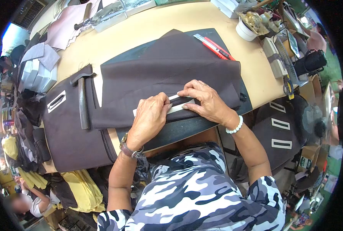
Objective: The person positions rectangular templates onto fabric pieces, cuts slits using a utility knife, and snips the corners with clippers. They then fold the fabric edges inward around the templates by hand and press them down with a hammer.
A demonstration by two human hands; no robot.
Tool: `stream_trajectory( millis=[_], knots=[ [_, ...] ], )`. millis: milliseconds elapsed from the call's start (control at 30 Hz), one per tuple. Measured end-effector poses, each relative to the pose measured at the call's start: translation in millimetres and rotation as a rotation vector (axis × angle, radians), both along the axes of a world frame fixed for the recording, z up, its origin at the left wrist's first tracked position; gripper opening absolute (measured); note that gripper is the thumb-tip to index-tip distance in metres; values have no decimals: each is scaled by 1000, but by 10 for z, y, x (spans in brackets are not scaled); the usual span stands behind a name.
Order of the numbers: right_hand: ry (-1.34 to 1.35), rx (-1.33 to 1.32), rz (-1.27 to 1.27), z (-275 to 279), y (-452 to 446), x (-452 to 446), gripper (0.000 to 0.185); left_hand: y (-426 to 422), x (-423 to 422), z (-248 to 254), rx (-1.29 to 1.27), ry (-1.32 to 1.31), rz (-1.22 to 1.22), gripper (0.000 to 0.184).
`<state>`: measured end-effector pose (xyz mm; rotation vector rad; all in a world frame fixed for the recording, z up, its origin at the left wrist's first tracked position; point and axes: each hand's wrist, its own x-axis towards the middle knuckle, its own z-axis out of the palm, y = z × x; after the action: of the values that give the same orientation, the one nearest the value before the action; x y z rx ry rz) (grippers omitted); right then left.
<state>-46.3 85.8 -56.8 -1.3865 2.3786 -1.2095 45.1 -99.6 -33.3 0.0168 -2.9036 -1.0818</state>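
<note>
A narrow white rectangular frame (176, 109) with a slot in its middle lies on folded dark brown cloth (140, 77) in front of me. My left hand (150, 115) has its fingers bent together and pinches the left end of this frame. At the right end, my right hand (208, 101) holds the frame too, thumb on the near edge and fingertips on the far edge. Under the cloth is a dark cutting mat (160, 138). A red utility knife (214, 48) rests at the mat's far right corner.
To the left, a hammer (83, 102) lies on more dark cloth, which carries another white frame (56, 101). At the right hang dark pieces with several white frames (281, 124). Trays (110, 17) and a white pot (245, 30) line the far edge. Another person (35, 202) is at lower left.
</note>
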Motion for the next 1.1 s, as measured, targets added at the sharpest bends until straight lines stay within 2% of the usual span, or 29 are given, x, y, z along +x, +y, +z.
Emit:
stream_trajectory(
  millis=[133,233,400,500,533,633,667,767,800,933,1100],
  knots=[
    [18,-5,3,-10,11,8,32,-23,19,29,119,-45,-11,14],
    [30,4,34,-13,30,-3,30,-105,56,-124,48,80,-109,14],
    [42,-15,177,2,141,-76,23,-82,168,-190,-56,201,-77,10],
    [-110,-9,218,71,160,-145,20,-83,167,-207,-86,271,-95,11],
    [-152,1,158,64,142,-159,25,-84,160,-211,-95,298,-108,11],
    [170,68,-84,26,-2,-84,29,-86,160,-217,-102,283,-113,11],
    [203,108,-105,-35,-19,-67,38,-88,158,-213,-105,279,-117,11],
    [340,135,-161,-37,-160,40,46,-91,176,-203,-109,269,-111,12],
    [340,151,-138,-89,-208,70,53,-84,175,-203,-108,272,-106,12],
    [336,174,-186,-37,-146,24,60,-209,301,-106,-152,163,-85,13],
    [328,201,-167,-8,-99,-22,59,-333,443,-91,-139,134,-51,12]
  ],
)
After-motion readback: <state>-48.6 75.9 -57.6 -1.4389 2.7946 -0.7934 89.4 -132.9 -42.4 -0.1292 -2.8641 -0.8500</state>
